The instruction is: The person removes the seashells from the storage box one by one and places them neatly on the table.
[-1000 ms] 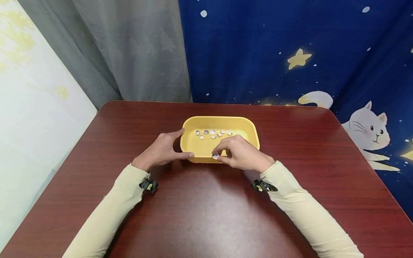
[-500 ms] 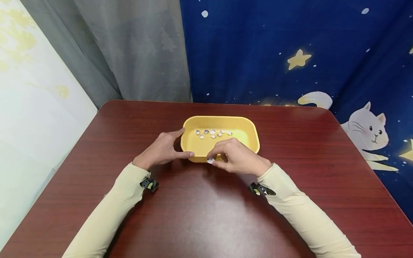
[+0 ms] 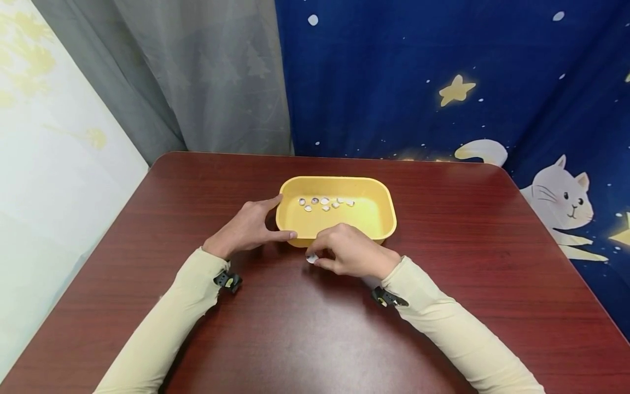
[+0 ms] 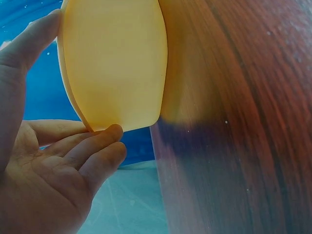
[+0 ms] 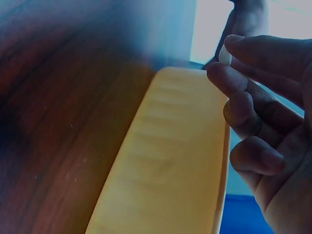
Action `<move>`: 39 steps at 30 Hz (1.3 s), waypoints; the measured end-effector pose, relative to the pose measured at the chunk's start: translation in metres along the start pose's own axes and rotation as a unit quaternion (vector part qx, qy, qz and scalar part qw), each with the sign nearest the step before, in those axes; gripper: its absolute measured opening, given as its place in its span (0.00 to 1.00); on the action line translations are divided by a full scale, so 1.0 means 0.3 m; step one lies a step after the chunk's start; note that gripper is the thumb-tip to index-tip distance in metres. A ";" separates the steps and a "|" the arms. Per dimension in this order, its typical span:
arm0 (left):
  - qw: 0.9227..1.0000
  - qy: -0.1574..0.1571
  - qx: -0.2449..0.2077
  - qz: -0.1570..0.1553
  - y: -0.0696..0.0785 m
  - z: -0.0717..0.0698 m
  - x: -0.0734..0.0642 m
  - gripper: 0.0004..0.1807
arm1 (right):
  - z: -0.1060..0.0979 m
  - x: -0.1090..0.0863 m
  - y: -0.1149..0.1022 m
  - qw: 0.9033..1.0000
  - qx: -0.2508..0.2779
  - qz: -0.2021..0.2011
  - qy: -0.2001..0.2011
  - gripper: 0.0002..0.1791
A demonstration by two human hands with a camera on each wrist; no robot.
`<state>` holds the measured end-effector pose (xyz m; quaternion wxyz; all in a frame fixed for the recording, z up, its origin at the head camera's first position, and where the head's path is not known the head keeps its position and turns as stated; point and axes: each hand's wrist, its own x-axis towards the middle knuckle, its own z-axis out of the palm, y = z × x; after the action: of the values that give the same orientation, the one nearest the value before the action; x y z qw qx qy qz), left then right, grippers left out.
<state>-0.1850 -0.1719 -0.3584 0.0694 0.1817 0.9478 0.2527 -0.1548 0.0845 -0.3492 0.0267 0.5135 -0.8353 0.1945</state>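
Note:
A yellow plastic tub (image 3: 371,219) stands on the table, holding several small white-and-purple seashells (image 3: 325,201) towards its back left. My left hand (image 3: 248,226) grips the tub's left end, thumb at the front rim and fingers at the end wall. In the left wrist view, the fingertips (image 4: 114,131) press against that end of the tub (image 4: 117,63). My right hand (image 3: 346,253) pinches one shell (image 3: 312,258) between thumb and fingers, just in front of the tub's near wall. The same shell (image 5: 225,56) shows edge-on in the right wrist view.
The dark red wooden table (image 3: 305,339) reaches towards me in front of the tub. Behind its back edge hang a grey curtain (image 3: 221,82) and a blue curtain (image 3: 374,82). A pale wall panel (image 3: 54,164) borders the left side.
My right hand has brought the pinched shell from over the tub's front rim leftward and towards me, in front of the tub. My left hand and the tub have stayed in place.

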 end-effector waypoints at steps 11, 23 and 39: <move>1.000 0.011 -0.002 0.019 -0.003 -0.004 -0.001 0.59 | 0.053 0.031 -0.035 0.998 -0.039 0.012 -0.052 0.01; 1.000 0.004 -0.002 0.019 -0.006 -0.009 0.004 0.59 | 0.112 0.068 -0.048 0.991 -0.100 0.015 -0.091 0.03; 1.000 0.004 0.000 0.017 -0.003 -0.009 0.004 0.58 | 0.142 0.065 -0.050 0.990 -0.119 0.025 -0.070 0.04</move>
<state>-0.1870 -0.1734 -0.3566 0.0617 0.1967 0.9448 0.2549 -0.1444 0.0469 -0.3793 0.0243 0.4980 -0.8649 0.0578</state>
